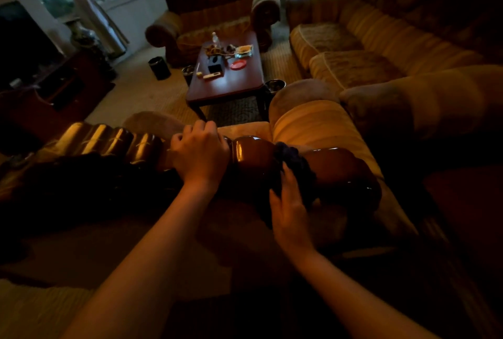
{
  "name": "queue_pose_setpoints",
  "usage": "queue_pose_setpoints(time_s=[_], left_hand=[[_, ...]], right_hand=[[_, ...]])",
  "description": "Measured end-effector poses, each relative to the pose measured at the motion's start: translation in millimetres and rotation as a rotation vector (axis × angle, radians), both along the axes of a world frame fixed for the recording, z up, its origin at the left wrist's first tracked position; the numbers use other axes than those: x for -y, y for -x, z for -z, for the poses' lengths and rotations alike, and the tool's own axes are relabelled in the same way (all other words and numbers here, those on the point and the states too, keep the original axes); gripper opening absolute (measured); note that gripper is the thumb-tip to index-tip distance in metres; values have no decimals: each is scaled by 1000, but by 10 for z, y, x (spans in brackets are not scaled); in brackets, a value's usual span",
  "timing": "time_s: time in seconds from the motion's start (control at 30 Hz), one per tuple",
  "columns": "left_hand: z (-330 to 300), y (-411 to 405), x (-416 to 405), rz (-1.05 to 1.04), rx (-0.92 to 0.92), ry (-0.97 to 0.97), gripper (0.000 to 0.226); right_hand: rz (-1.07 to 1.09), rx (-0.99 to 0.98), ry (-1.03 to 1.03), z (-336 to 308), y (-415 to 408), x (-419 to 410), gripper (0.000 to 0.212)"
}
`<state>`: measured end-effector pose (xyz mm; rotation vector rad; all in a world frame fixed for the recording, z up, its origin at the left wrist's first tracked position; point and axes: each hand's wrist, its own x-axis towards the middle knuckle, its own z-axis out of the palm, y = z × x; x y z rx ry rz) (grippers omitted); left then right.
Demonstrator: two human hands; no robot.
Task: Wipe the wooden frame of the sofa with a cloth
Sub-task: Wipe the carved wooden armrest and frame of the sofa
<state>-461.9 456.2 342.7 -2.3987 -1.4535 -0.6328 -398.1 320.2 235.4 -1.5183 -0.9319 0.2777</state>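
The carved, glossy wooden frame [253, 152] runs along the top of the sofa back just below me, with scalloped lobes catching the light. My left hand [200, 153] grips the top of the frame near its middle, fingers curled over the far edge. A dark blue cloth [295, 160] lies bunched in a groove of the frame to the right. My right hand [288, 209] holds the cloth's near side against the wood; its fingertips are partly hidden in the cloth.
Beyond the frame lie the sofa's striped yellow cushions [318, 126]. A dark wooden coffee table [228, 85] with several small items stands ahead, an armchair [212, 11] behind it and a long sofa [381, 47] at the right. The room is dim.
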Motion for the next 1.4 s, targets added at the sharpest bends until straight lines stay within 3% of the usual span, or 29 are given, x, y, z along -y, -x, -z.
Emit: queue_pose_setpoints(time_s=[0.13,0.2,0.27,0.37,0.43,0.53,0.7,0.8,0.9,0.97,1.07,1.23,1.4], left_hand=[[17,105,18,120,152,23,18],[14,172,48,184,242,49,21],[10,192,72,250,230,93,26],[-7,184,50,297,113,143,31],[-17,164,1,350,-27,140,29],[-36,178,-56,492,-283,67,25],[22,270,-67,597,-331,-138,23],[58,272,-74,632,-308,-162,20],[69,254,-70,652,-309,-172,21],[83,243,-72,659,-309,-149,24],[90,249,-80,662,-295,-159,25],[81,286,-126,662,-336,-172,30],[95,257,-118,665,-341,-132,28]], right_hand=[[218,401,-22,-88,250,-356,43],[298,447,-30,-143,190,-518,44],[420,351,-52,-110,68,-596,44],[571,-27,-63,-23,-79,-583,47],[647,-167,-94,2,-17,-586,48],[677,-27,-119,-3,457,-738,45],[763,339,-122,255,1054,-790,46],[599,87,-1,352,846,-712,44],[911,-278,-44,340,671,-679,44],[990,-281,-62,287,833,-717,43],[817,-189,-112,264,1318,-853,42],[616,46,55,337,1369,-784,37],[877,-262,58,368,929,-600,35]])
